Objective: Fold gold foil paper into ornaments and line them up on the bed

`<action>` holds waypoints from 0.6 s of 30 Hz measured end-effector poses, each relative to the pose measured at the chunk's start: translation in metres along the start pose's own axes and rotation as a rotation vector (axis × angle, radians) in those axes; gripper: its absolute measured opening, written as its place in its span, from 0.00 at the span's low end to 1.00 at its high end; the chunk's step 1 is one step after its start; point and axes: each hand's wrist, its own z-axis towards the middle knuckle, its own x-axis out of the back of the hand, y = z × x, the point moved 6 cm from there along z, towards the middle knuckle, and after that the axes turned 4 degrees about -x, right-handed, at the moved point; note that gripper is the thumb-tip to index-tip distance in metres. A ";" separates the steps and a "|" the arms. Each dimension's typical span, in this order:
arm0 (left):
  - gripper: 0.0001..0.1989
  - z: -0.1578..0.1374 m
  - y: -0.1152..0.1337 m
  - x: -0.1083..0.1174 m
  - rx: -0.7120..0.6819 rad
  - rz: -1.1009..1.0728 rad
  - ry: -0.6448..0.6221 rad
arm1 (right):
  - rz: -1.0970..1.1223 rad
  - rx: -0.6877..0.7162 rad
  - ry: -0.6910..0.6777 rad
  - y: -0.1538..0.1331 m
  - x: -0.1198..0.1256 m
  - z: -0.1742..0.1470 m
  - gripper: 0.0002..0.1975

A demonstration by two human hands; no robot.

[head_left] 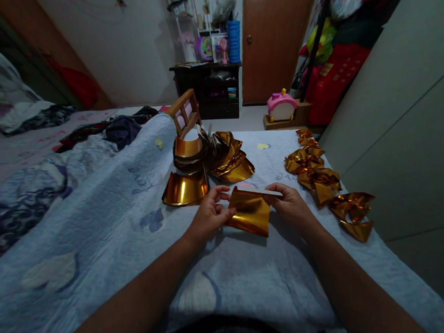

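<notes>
1. Both hands hold one gold foil sheet [250,214] above the bed [107,220], near its right edge: the left hand [210,213] pinches the sheet's left side, the right hand [291,205] its upper right corner.
2. The step looks like an early fold; the next move likely calls for matching edges squarely before creasing.
3. The sheet's long axis runs left to right, its lower edge drooping toward the person.
4. Flat foil pieces [210,159] lie beyond; folded gold bows [321,177] line the bed's right edge.

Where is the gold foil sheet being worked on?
The flat gold foil sheet is centre frame, held between left hand and right hand, above the blue quilt.
</notes>
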 end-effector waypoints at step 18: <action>0.12 0.001 0.005 -0.007 -0.024 -0.002 -0.161 | 0.378 -0.060 -0.146 -0.014 -0.007 -0.008 0.14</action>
